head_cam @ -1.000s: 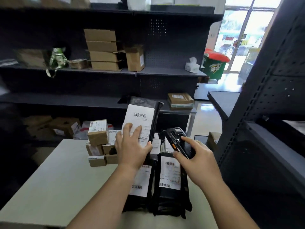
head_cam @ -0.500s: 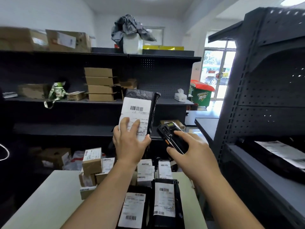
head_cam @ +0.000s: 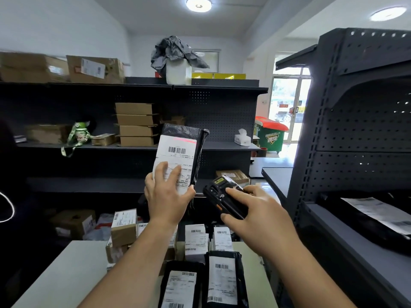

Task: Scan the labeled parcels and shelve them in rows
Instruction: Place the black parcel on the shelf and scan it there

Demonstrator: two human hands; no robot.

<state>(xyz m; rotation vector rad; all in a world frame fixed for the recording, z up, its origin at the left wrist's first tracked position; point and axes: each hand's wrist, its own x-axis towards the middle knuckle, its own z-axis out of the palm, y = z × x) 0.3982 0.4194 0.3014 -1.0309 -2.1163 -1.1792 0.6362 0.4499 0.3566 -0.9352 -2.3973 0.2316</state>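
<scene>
My left hand (head_cam: 166, 196) grips the lower end of a black bagged parcel (head_cam: 184, 134) and holds it upright, its white barcode label facing me. A red scan line lies across the top of that label. My right hand (head_cam: 251, 214) holds a black handheld scanner (head_cam: 222, 198), its head aimed up at the parcel from the lower right. Below my arms, two more black labeled parcels (head_cam: 222, 278) lie side by side on the pale table (head_cam: 66, 270), with several small labeled boxes (head_cam: 123, 227) behind them.
A dark shelf unit (head_cam: 200, 147) across the back carries stacked cardboard boxes (head_cam: 135, 123). A second dark shelf rack (head_cam: 355, 134) stands close on the right, with a black labeled parcel (head_cam: 378, 216) lying on its shelf. A doorway and a green bin (head_cam: 271, 136) lie beyond.
My left hand raised the black parcel from just above the table to shelf height. The scanner came up with it, and a red scan line now shows on the label. My view tilted upward.
</scene>
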